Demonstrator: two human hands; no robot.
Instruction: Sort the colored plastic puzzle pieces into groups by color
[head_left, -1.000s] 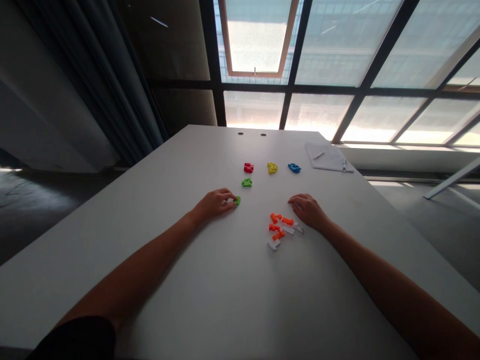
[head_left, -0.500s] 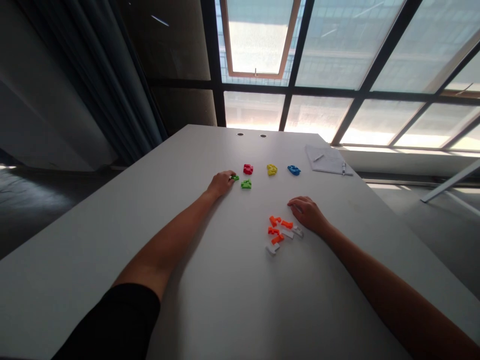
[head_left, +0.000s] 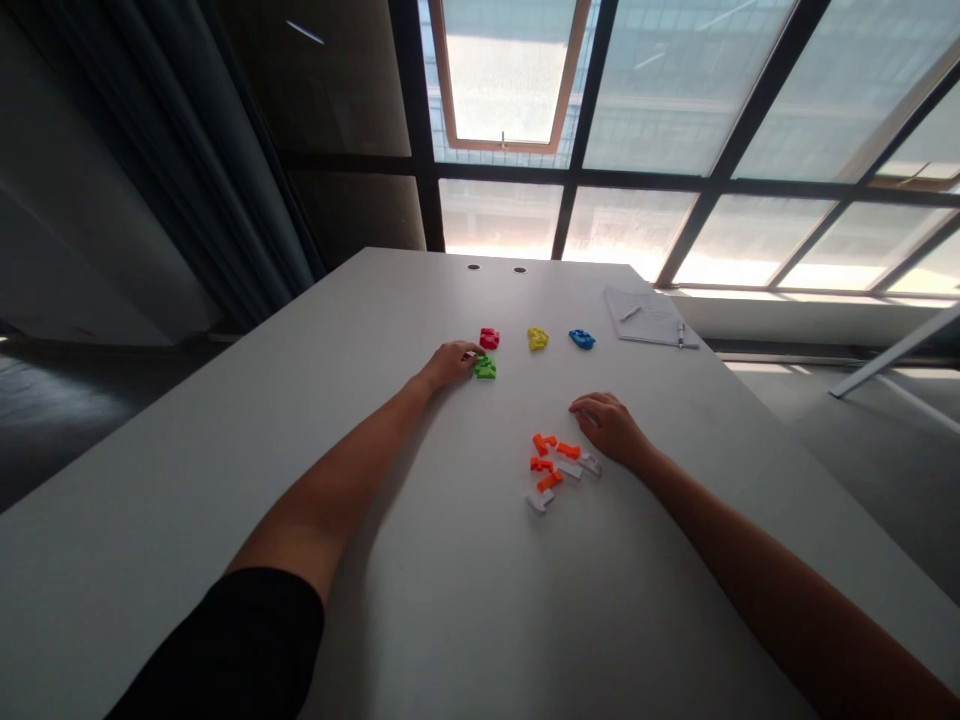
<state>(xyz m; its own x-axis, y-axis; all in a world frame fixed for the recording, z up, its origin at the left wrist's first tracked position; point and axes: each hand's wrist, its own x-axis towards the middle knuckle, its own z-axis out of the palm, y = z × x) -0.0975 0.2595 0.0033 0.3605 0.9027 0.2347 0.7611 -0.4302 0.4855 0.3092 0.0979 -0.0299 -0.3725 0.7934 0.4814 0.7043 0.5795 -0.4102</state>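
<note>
My left hand (head_left: 453,362) reaches far across the white table (head_left: 420,600), its fingers pinched on a small green plastic piece at the edge of the green pieces (head_left: 486,368). The fingertips partly hide that piece. Just behind lies a cluster of red pieces (head_left: 489,338). My right hand (head_left: 609,425) rests on the tabletop with fingers loosely stretched and nothing in them. Closest to it are white pieces (head_left: 570,469) and orange pieces (head_left: 550,480), loosely scattered together.
Yellow pieces (head_left: 538,339) and blue pieces (head_left: 581,339) lie in separate clusters to the right of the red ones. Farther right are paper sheets (head_left: 649,318) with a pen (head_left: 681,335) on them. Two round cable holes (head_left: 473,267) sit near the far edge, before the windows.
My left hand has moved slightly right, bringing the small green piece up against the other green pieces. My right hand stays where it was. The view has shifted a little.
</note>
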